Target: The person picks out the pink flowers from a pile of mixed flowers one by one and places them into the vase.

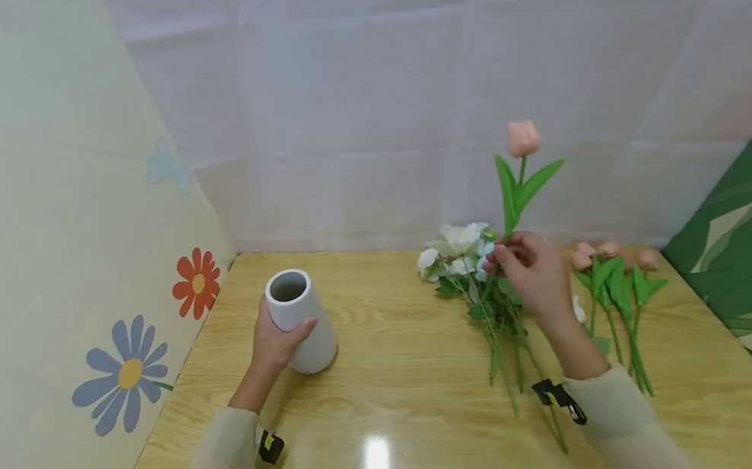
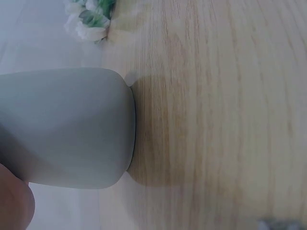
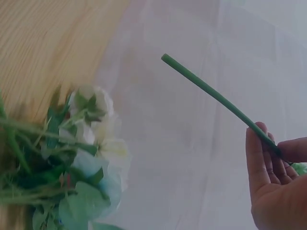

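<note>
A white vase (image 1: 311,333) stands upright on the wooden table, and my left hand (image 1: 277,336) grips its side, thumb across the front. In the left wrist view the base of the vase (image 2: 72,127) meets the tabletop. My right hand (image 1: 535,275) pinches the stem of a pink tulip (image 1: 523,139) between thumb and fingers, its bloom and green leaves pointing up. The right wrist view shows the bare lower stem (image 3: 211,91) sticking out past the fingers, its cut end free. Below the right hand lie white and pale blue flowers (image 1: 460,245) with long stems.
More pink tulips (image 1: 617,278) lie on the table (image 1: 389,355) to the right of the right hand. A white cloth backdrop (image 1: 350,115) hangs behind the table. On the left rises a panel (image 1: 38,224) printed with flowers.
</note>
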